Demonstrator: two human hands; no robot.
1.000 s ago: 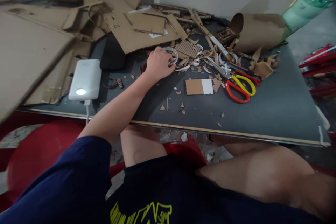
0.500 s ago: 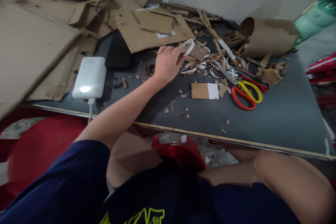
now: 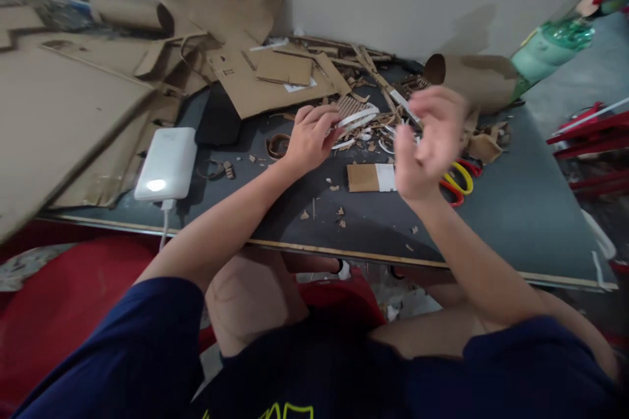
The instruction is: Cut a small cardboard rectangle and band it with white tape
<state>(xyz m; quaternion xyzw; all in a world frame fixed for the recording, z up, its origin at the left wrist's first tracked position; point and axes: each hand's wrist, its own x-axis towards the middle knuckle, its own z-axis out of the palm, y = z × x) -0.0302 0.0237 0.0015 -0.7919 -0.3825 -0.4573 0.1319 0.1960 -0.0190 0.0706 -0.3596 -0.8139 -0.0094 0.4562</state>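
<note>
A thin white strip [image 3: 361, 116], bent into a loop, is pinched between the thumb and fingers of my left hand [image 3: 310, 137]. That hand is just above the scraps, beside a ribbed piece of cardboard [image 3: 350, 105]. My right hand [image 3: 431, 141] is raised over the table, its fingers apart and slightly curled, blurred by motion, with nothing visible in it. Below and between the hands lies a small brown and white cardboard piece [image 3: 362, 178]. Scissors with red and yellow handles [image 3: 460, 182] are partly hidden behind my right hand.
A white power bank [image 3: 166, 163] with a cable lies at the left by a black object [image 3: 219, 116]. Cardboard sheets [image 3: 275, 82] and scraps fill the back. A cardboard tube [image 3: 484, 78] with a green bottle [image 3: 548, 49] lies at the back right.
My right hand has come into view from outside the frame. My left hand still grips the white strip, which now looks flatter. The camera view has shifted slightly.
</note>
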